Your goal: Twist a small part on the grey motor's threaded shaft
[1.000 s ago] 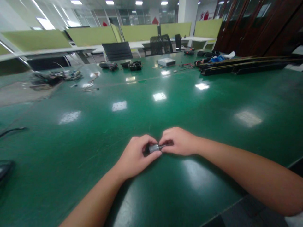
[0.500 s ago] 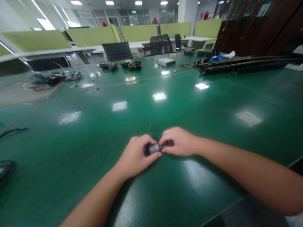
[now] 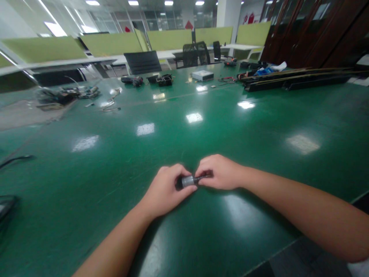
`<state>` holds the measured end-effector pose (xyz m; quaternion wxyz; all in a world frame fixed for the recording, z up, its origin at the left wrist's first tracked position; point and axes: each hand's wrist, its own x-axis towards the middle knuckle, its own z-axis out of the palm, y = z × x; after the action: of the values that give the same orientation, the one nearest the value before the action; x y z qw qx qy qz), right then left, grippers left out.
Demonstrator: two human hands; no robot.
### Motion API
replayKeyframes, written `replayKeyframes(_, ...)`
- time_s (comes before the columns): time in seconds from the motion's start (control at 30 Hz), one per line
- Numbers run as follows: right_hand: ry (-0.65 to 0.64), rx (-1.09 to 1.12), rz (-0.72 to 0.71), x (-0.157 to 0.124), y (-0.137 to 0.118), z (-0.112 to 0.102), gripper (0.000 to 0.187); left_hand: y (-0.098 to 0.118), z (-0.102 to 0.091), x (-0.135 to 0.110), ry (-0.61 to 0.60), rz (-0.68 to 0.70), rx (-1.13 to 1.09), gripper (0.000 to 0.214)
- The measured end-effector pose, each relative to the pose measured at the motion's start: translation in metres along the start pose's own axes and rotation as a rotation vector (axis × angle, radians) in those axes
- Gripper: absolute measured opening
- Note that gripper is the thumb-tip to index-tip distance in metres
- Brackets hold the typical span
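Observation:
Low in the middle of the view, a small silver-and-black cylinder (image 3: 188, 181) with a thin dark end lies level at the green table top (image 3: 184, 142); its exact kind cannot be made out. My left hand (image 3: 167, 191) is curled around the silver body, thumb on the near side and fingers on the far side. On the other side my right hand (image 3: 218, 172) pinches the thin dark end between thumb and fingers. The fingers hide part of this end, and the left palm hides some of the black back part.
Tangled cables and parts (image 3: 69, 94) lie at the far left. Along the back are a black tool (image 3: 132, 80), a grey box (image 3: 202, 75) and long black rails (image 3: 288, 80). A black cable (image 3: 15, 160) and a dark object (image 3: 7, 206) sit at the left edge.
My right hand has shifted very slightly to the right along the thin end. My left hand and the cylinder stay in place.

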<state>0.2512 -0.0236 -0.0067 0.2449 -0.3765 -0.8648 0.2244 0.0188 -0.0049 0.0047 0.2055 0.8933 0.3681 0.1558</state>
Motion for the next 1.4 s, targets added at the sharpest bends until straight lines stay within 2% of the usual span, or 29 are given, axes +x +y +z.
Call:
replayKeyframes(1.17,-0.071,0.003,0.065,-0.005,0.003,-0.016,0.008,-0.004,-0.002,-0.003,0.0,0.005,-0.003,0.024)
replayKeyframes(1.3,-0.096,0.003,0.069,-0.007,0.007,-0.022,0.009,-0.004,-0.002,-0.004,-0.004,0.002,-0.001,0.024)
replayKeyframes(1.4,-0.132,-0.022,0.129,-0.011,0.013,-0.031,0.011,-0.005,-0.002,-0.005,-0.004,-0.009,-0.003,0.026)
